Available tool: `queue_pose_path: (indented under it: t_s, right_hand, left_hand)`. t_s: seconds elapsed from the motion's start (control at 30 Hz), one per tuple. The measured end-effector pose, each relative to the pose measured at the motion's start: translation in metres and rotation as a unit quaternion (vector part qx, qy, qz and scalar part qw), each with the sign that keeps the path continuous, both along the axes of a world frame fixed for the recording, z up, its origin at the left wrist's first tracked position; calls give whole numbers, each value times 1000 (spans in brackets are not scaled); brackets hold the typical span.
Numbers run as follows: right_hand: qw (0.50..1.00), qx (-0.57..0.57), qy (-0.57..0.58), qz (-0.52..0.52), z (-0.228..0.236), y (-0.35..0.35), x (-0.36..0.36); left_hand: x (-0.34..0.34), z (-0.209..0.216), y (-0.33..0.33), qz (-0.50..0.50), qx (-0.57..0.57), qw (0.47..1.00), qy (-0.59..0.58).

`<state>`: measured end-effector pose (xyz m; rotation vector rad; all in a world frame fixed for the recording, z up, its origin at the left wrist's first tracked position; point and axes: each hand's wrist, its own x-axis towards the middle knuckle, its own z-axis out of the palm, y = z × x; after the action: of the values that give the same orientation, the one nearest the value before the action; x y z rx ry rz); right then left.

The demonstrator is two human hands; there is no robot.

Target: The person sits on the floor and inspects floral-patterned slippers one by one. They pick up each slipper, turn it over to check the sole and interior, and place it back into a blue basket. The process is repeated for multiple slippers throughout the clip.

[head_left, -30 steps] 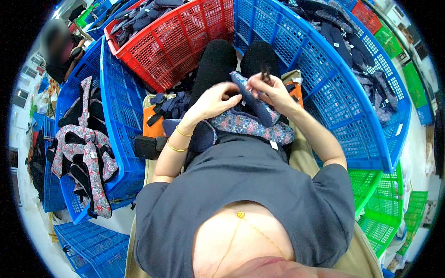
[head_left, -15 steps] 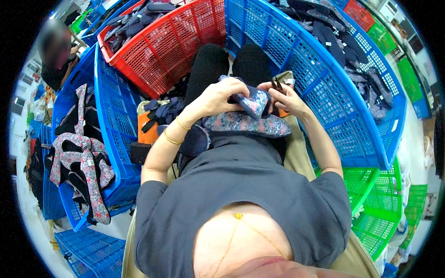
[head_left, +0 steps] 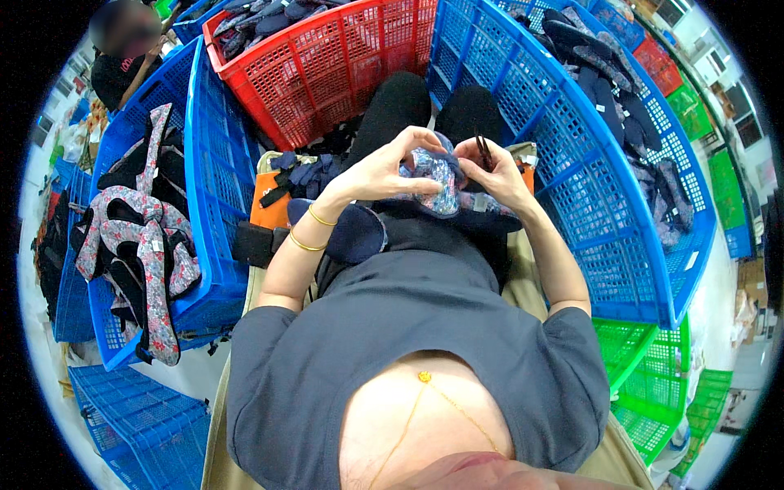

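A padded fabric piece [head_left: 441,184] with a blue and pink floral print is bunched up over my lap. My left hand [head_left: 392,167] grips its left side, thumb in front and fingers behind. On the other side, my right hand [head_left: 496,173] has dark thread snips [head_left: 483,149] tucked in it, points upward, while its thumb and fingertips pinch the fabric's edge. Part of the piece is hidden behind my fingers. Beside my left forearm lies a dark navy padded piece [head_left: 359,235].
Small navy straps [head_left: 306,178] rest on an orange surface [head_left: 269,211] to my left. Around me stand a red crate [head_left: 327,61], a blue crate [head_left: 563,163] and another blue crate [head_left: 204,171], with floral and dark padded pieces in several crates. A person [head_left: 122,69] is at the far left.
The floral piece has been turned and bunched between my hands. My right hand has closed in on its edge, beside my left hand. The whole view has shifted slightly.
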<state>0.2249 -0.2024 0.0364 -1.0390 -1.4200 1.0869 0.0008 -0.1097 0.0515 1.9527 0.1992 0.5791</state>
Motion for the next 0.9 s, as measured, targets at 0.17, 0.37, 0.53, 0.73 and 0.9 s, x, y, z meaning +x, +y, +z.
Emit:
queue_pose_path:
  t_s: [0.17,0.37,0.53,0.73,0.9]
  right_hand:
    - [991,-90,-13,94,13,-27,-8]
    - [990,-24,-136,13,6,-32,-8]
    - [976,-23,-212,-36,46,-41,-16]
    - [964,28,-245,-95,54,-43,-22]
    - [915,75,-378,-118,38,-42,7]
  left_hand:
    - [10,-10,-7,-1,63,998,-17]
    - [-1,-10,-11,-40,27,999,-12]
    - [-6,-9,-14,-27,121,992,5]
    - [-2,-9,-23,62,237,968,-56]
    - [-9,2,-23,136,183,971,-74]
